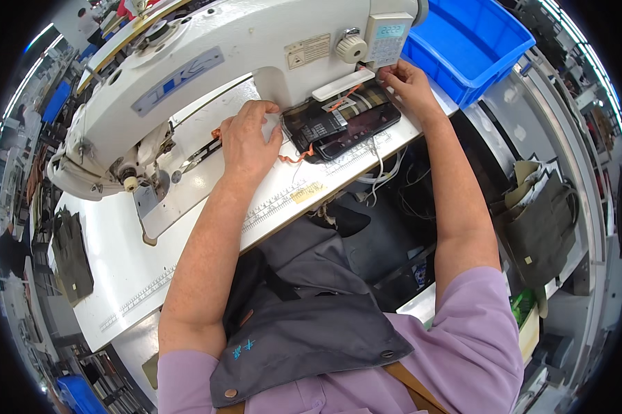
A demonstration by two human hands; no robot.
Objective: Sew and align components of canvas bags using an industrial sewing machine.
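My left hand is over the white sewing table, its fingers bent and the thumb apart from them, with nothing seen between. Beside its outer edge lies a dark bladed tool with an orange part, partly hidden by the hand. To its right is a dark striped pouch-like item, with a black printed card and a black smartphone on and against it. An orange coiled cord hangs near the phone. My right hand pinches beside the pouch's far right end, below the machine's control panel; what its fingertips hold is hidden.
The white sewing machine arches over the table, its needle end at left. A blue bin stands at the far right. Dark bags hang or lie at left and right. White cables dangle off the table's front edge.
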